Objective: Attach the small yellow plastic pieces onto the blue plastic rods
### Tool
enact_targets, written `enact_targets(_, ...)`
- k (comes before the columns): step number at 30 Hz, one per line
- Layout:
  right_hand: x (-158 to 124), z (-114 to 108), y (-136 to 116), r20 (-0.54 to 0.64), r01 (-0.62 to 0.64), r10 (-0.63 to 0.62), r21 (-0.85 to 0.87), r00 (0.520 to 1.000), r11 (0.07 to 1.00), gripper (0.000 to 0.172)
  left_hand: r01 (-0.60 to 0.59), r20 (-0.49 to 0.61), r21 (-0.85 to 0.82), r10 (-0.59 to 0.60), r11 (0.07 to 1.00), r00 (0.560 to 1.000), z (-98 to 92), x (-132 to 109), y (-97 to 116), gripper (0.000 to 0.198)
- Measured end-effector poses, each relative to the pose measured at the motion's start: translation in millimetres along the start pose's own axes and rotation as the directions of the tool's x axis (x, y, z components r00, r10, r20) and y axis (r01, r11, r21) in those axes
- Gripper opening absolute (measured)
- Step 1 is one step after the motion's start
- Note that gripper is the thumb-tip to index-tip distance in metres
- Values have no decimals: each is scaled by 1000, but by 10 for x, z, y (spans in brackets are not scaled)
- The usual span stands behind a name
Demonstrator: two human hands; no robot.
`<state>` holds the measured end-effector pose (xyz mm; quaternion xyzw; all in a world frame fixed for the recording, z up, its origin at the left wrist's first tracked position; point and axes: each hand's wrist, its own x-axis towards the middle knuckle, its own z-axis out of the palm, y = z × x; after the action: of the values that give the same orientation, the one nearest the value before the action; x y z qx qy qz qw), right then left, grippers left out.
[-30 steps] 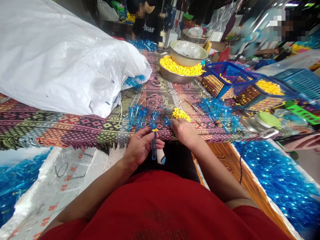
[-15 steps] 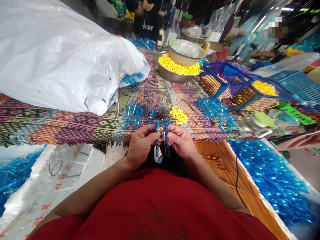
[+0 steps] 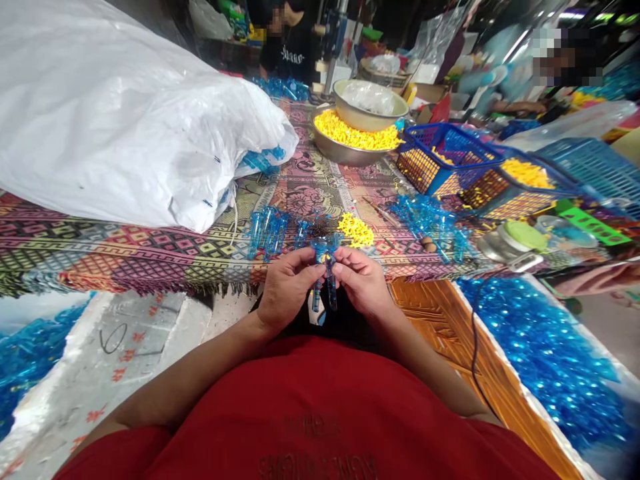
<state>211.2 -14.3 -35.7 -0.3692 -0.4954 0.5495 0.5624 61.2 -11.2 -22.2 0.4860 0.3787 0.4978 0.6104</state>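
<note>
My left hand and my right hand meet above my lap, just in front of the cloth's fringed edge. Each hand pinches a slim transparent blue plastic piece, and the two pieces hang side by side. A speck of yellow shows between them, too small to identify. Just beyond my right hand lies a small pile of yellow plastic pieces. A bundle of blue pieces lies on the patterned cloth beyond my left hand, and a larger blue heap lies further right.
A steel basin of yellow pieces and a blue-rimmed basket stand beyond, beside a large white sack. Foam boxes of blue pieces flank my knees. A co-worker stands at the far end.
One second ago my hands were apart, with my right hand at the yellow pile. Now they are together, each holding a blue piece; the last half second shows little movement.
</note>
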Motion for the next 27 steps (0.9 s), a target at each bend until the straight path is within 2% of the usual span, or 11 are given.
enact_targets(4, 4, -4, 17, -9, 32, -33, -49, 999, 998, 20, -5, -12, 33, 5, 999, 1000, 13, 9, -10, 16)
enact_targets(9, 2, -36, 108, -58, 45, -53, -133, 997, 990, 19, -61, -19, 160, 64, 985, 998, -7, 26, -36, 13)
enact_targets(15, 17, -30, 172, -73, 167, -178, -135, 981, 977, 15, -168, -2, 312, 178, 935, 984, -61, 65, -27, 10)
enact_targets(18, 29, -7, 154, -95, 196, -213, -168, 972, 966, 13, -221, 71, 339, 209, 915, 975, -82, 84, 0, 10)
enact_targets(20, 32, 6, 139, -111, 180, -204, -199, 973, 963, 14, -216, 102, 337, 193, 916, 976, -93, 91, 7, 12)
enact_targets(24, 31, 12, 134, -106, 123, -147, -202, 983, 972, 16, -136, 28, 274, 133, 952, 991, -109, 100, -39, 14)
enact_targets(27, 37, 3, 152, -132, 121, -140, -144, 981, 982, 15, -111, 20, 230, 109, 967, 994, -109, 104, -102, 16)
